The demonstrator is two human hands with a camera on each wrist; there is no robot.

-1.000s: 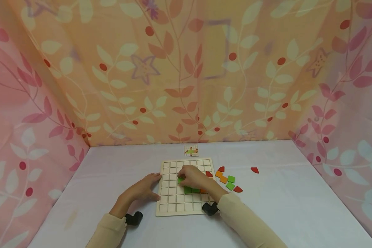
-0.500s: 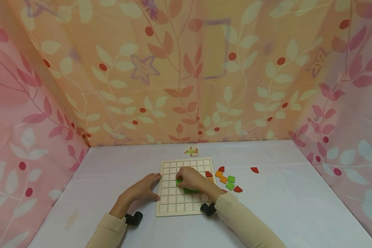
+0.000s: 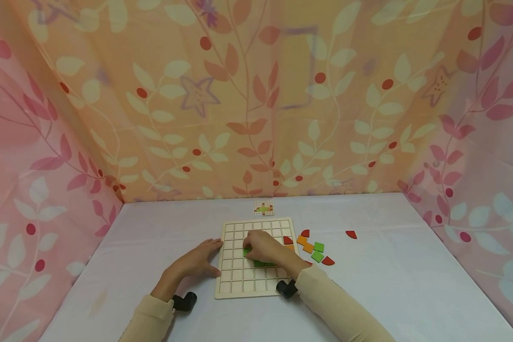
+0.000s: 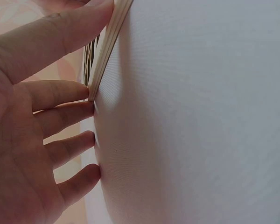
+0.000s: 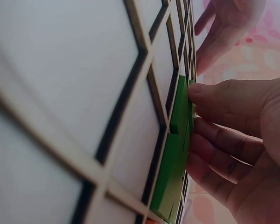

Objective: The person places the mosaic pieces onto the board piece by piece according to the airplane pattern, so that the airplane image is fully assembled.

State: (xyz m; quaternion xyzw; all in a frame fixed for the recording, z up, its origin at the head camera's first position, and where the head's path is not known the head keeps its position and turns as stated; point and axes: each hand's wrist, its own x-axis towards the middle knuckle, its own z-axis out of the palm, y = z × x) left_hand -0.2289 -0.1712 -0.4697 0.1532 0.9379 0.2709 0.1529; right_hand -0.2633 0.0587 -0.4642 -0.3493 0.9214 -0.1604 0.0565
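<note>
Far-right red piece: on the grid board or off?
Off. In the head view, the far-right red piece lies on the white cloth, well apart from the grid board.

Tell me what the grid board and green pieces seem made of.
Grid board: likely plywood, matte; its pale edge looks layered in the left wrist view.
Green pieces: perhaps painted wood, smooth and evenly coloured, though plastic is possible.

A table [image 3: 410, 285] covered in white. Beneath the fingers of the right hand [image 3: 265, 247] lies a gridded wooden board [image 3: 237, 286]; beyond them, a small pattern card [image 3: 263, 208]; to their right, orange squares [image 3: 308, 248], green squares [image 3: 319, 247] and red quarter-circles [image 3: 328, 261].
</note>
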